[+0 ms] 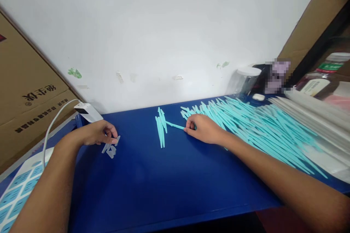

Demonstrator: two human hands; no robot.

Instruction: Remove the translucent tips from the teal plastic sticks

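Note:
My right hand (203, 128) pinches the near end of a slim turquoise plastic stick (175, 125), shaped like an eyebrow razor. Its far end points left, against or very close to a few similar sticks (160, 131) lying on the blue table. Under and beyond this hand spreads a large pile of the same turquoise sticks (254, 127), with pale tips at the left end. On the left, my left hand (102, 133) has thumb and fingers closed on a small translucent plastic piece (117, 139). Several more translucent pieces (111, 151) lie just below its fingertips.
A white power strip (26, 180) and a white charger (89, 111) with a cable sit at left beside a cardboard box (30, 91). At the back right stand a clear jar (244, 82) and a labelled bottle (317, 80). White stacked sheets (322, 127) border the pile.

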